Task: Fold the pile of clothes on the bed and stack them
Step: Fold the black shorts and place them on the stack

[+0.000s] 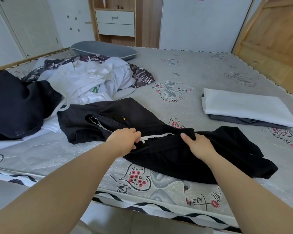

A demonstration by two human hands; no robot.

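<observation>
My left hand pinches white-trimmed edge of black garment at near edge of bed; my right hand grips same fabric. Unfolded pile far left; folded stack right.

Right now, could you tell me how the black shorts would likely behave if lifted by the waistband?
The black shorts look floppy: they lie creased and draped, so the legs would probably hang. Both the left hand and right hand grip the waistband, which bunches, suggesting thin, light cloth. The white drawstring may dangle.
</observation>
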